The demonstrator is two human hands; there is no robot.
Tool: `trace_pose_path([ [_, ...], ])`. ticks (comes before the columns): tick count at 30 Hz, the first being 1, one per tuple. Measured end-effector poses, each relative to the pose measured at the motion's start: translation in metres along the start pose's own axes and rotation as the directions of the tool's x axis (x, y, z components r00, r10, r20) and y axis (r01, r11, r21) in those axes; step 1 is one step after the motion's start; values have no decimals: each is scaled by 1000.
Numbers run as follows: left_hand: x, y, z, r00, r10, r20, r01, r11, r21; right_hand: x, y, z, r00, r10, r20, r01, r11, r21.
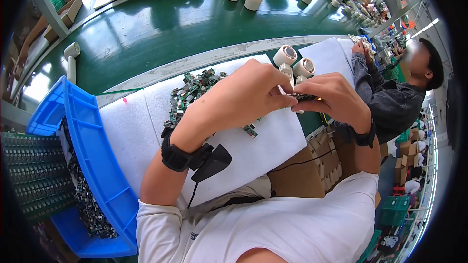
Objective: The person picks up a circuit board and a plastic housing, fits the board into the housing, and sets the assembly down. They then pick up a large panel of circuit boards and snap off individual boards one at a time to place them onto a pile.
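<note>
My left hand (246,90) and my right hand (336,95) meet over the right part of a white foam sheet (234,168). Both are closed, fingertips pinched together. A small dark part (306,97), perhaps a circuit board, shows between the right fingers; what the left fingertips grip is mostly hidden. Just beyond the hands are two white round-headed housings (285,55) with short stems, partly covered by my fingers. Beside my left forearm lies a heap of small green circuit boards (187,92). A few loose boards (250,130) are under my left hand.
At left stands a blue bin (97,151) with dark small parts, next to stacked green board panels (31,175). A green conveyor (161,31) runs beyond, carrying white housings (253,2). A co-worker in a dark jacket (390,102) sits at right. Cardboard boxes (297,173) stand below the table edge.
</note>
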State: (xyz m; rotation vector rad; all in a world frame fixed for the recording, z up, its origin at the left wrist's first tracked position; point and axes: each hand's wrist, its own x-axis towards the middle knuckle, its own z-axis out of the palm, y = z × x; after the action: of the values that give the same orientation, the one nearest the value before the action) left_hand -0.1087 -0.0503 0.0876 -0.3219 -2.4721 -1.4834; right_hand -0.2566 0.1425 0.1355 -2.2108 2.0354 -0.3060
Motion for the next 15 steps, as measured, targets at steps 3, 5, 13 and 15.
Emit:
trace_pose_path([
  [3, -2, 0, 1, 1000, -5, -18, 5, 1000, -19, -2, -3, -3, 998, -35, -50, 28, 990, -135],
  [5, -3, 0, 3, 995, 10, -100, -15, 999, -43, -3, -7, -4, 996, -54, -69, 39, 979, -201],
  [13, 4, -15, -3, 993, 19, -115, -37, 987, -155, -7, -19, 2, 950, -258, -174, 112, 805, -582],
  [15, 5, -20, -4, 993, -34, -109, 8, 974, -227, -9, -21, 2, 938, -318, -136, 149, 726, -671],
])
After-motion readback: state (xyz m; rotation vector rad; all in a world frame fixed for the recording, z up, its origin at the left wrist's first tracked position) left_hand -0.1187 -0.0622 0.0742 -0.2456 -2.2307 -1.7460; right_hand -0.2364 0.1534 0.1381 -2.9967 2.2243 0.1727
